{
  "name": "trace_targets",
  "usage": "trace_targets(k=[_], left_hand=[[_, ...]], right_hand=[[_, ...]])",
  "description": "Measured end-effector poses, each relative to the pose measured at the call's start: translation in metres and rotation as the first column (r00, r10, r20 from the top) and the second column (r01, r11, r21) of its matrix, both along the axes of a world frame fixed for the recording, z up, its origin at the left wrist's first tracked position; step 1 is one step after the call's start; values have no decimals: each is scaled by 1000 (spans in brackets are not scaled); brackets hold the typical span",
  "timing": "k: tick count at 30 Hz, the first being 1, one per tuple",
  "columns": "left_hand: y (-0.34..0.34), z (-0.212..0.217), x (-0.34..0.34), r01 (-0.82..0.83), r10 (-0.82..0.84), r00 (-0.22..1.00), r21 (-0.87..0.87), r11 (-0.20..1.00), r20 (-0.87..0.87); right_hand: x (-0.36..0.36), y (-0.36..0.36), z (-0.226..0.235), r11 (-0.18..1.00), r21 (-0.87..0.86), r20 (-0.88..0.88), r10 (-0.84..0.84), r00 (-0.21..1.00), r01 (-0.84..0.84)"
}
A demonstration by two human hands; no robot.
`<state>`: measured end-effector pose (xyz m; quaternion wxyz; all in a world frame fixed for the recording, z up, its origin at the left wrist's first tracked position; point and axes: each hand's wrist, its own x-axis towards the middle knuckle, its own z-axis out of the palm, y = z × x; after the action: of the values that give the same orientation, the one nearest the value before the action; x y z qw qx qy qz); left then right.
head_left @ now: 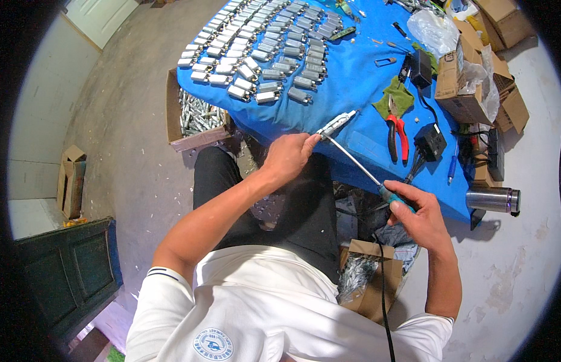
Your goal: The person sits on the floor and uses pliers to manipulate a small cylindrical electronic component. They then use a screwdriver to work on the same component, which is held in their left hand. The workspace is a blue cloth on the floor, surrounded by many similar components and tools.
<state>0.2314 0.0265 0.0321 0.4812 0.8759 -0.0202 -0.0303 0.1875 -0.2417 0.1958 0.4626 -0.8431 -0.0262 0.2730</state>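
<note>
My left hand (290, 157) is closed on the near end of a slim silver-white metal piece (337, 122), held just over the front edge of the blue-covered table (353, 158). In my right hand (416, 214) is a screwdriver with a teal handle (389, 196) and a long thin shaft (356, 161). The shaft slants up and left, and its tip meets the metal piece close to my left fingertips. How the tip sits against the piece is too small to tell. Red-and-black pliers (397, 136) lie on a green cloth (402, 98) beyond my right hand.
Rows of small metal blocks (256, 51) cover the table's far left. Black adapters (430, 142) and cartons (458, 90) stand right, with a metal cup (493, 200) nearby. A box of metal parts (199, 114) sits left below; another carton (377, 289) is beside my legs. A black cord (384, 301) hangs down.
</note>
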Motion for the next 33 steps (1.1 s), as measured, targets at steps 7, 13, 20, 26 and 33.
trace_targets(k=[7, 13, 20, 26, 33], left_hand=[[-1, -2, 0, -5, 5, 1000, 1, 1000, 3], [-4, -4, -2, -12, 11, 999, 31, 999, 53], [-6, -2, -3, -23, 19, 998, 71, 997, 51], [-11, -4, 1, -41, 36, 998, 78, 996, 55], [-14, -3, 3, -27, 21, 998, 108, 994, 60]], right_hand=[[1, 5, -2, 998, -47, -31, -31, 999, 30], [1, 3, 1, 993, -19, -104, -116, 988, 114], [-14, -1, -28, 972, -212, 432, 187, 882, -102], [-30, 8, -38, 870, -482, 556, 398, 729, -107], [-41, -2, -74, 749, -661, 638, 595, 489, -48]])
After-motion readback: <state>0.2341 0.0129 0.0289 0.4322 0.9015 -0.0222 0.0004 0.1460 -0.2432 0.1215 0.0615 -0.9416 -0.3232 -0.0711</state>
